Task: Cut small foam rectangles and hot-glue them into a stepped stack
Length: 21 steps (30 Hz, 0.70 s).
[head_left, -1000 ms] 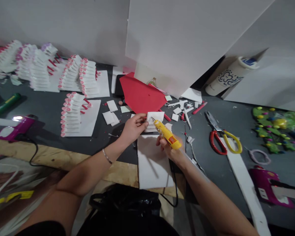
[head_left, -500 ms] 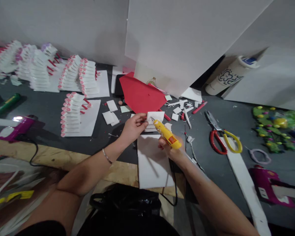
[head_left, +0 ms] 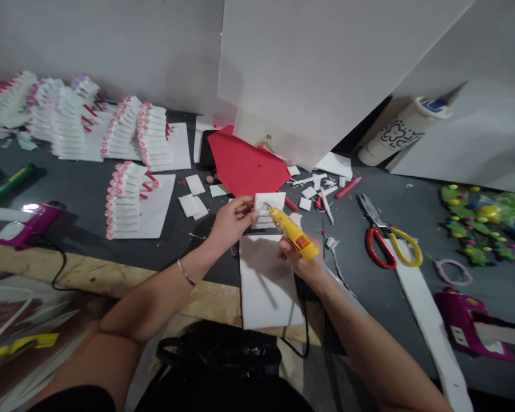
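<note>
My right hand (head_left: 299, 256) is wrapped round a yellow hot glue gun (head_left: 294, 232), its nozzle pointing up and left. The nozzle tip is at the face of a small stack of overlapping white foam pieces (head_left: 269, 198); whether it touches cannot be made out. At the stack's left edge, my left hand (head_left: 236, 220) pinches the white pieces between thumb and fingers. Just below the hands lies a white foam board (head_left: 268, 286), reaching over the table's front edge. Loose white squares (head_left: 193, 206) rest to the left of my left hand.
Fanned white pieces with pink ends (head_left: 124, 200) stand on boards at the left. Red paper (head_left: 249, 166) lies behind my hands. Scissors (head_left: 381, 234), a purple socket block (head_left: 472, 323) and green decorations (head_left: 467, 226) are to the right. A tumbler (head_left: 399, 134) leans at the back.
The white stack and both hands have shifted very slightly, with the glue gun's nozzle still at the stack's face. Nothing was let go or picked up.
</note>
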Each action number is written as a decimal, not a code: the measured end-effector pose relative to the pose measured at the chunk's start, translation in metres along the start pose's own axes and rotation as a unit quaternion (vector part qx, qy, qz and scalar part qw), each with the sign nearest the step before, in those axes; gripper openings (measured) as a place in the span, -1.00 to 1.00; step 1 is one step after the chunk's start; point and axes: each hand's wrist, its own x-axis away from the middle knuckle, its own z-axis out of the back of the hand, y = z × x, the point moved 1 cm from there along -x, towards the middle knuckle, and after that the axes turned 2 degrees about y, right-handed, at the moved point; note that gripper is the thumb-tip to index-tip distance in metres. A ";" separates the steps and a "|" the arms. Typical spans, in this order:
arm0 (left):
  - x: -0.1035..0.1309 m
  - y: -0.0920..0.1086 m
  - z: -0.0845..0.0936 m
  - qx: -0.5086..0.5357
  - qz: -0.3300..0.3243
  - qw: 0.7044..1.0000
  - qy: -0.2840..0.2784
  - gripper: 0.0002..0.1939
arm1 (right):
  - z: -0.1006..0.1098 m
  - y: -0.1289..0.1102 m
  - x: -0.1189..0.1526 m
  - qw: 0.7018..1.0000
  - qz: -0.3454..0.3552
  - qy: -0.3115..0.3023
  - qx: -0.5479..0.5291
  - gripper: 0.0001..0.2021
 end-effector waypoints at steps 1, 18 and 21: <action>0.000 0.001 0.000 0.001 -0.001 1.000 -0.001 -0.68 | 0.000 0.000 0.000 1.000 0.004 0.003 0.001 -0.62; -0.001 0.006 0.005 -0.010 0.006 1.000 0.015 -0.68 | 0.005 -0.010 -0.005 0.998 -0.019 0.056 -0.003 -0.57; -0.002 0.006 0.005 -0.005 0.017 1.000 0.020 -0.68 | 0.006 -0.011 -0.006 0.998 -0.023 0.060 0.003 -0.58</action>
